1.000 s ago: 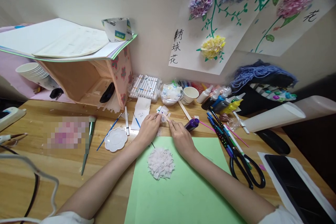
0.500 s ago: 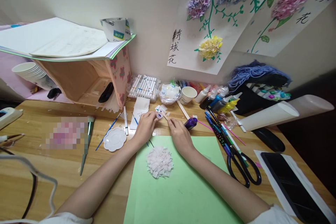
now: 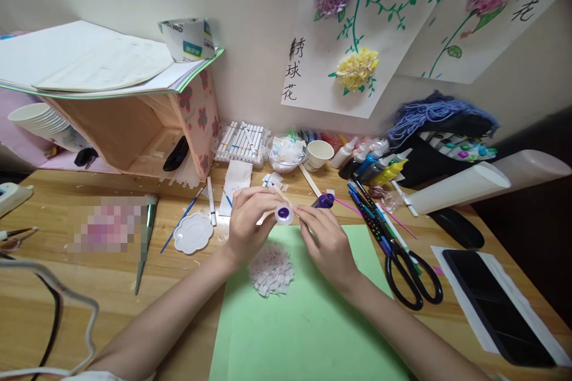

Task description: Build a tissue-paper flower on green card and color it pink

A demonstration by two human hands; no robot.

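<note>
My left hand [image 3: 252,220] pinches a small round white cup [image 3: 284,215] with purple inside, tilted toward me. Beside it, my right hand [image 3: 325,241] is closed on a thin wooden stick [image 3: 282,194], whose near end is between the fingertips at the cup's rim. Below the hands a pale pink ruffled paper flower [image 3: 271,271] lies on a green sheet [image 3: 308,321]. Just behind my right hand is a purple bottle [image 3: 324,200].
Black-handled scissors [image 3: 404,280] and pens lie right of the green sheet, with a phone [image 3: 496,303] beyond. On the left are a white palette [image 3: 193,233] and a brush [image 3: 145,244]. Paint bottles [image 3: 369,166], a paper cup [image 3: 319,155] and markers [image 3: 242,140] stand behind.
Both hands have moved nearer to me, lifting the small cup and stick over the top edge of the green sheet. The cup's purple inside now shows more fully. The view has shifted slightly.
</note>
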